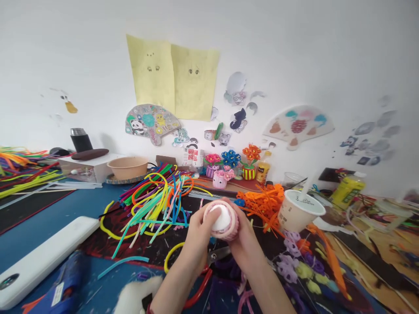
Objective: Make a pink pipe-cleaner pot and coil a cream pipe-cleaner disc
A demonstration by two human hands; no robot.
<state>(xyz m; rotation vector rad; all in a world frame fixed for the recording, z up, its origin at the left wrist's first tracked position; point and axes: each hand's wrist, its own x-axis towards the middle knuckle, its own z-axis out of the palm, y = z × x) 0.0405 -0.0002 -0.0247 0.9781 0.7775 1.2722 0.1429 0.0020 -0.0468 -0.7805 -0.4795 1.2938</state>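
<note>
Both my hands hold a small pink pot (223, 221), wrapped in pink fuzzy wire and filled with white material, just above the table centre. My left hand (195, 230) grips its left side, thumb on the white top. My right hand (244, 237) wraps round its right side and bottom. Under the hands lie scissors (220, 254) with red handles. A loose heap of coloured pipe cleaners (153, 198) spreads to the left of the pot, and orange ones (265, 203) lie to its right.
A paper cup (299, 210) with a straw stands right of my hands. Small pipe-cleaner flower pots (231, 168) line the wall. A tan bowl (127, 167), a white flat case (42, 257) and a blue glue gun (62, 288) sit on the left. More pipe cleaners (22, 168) lie far left.
</note>
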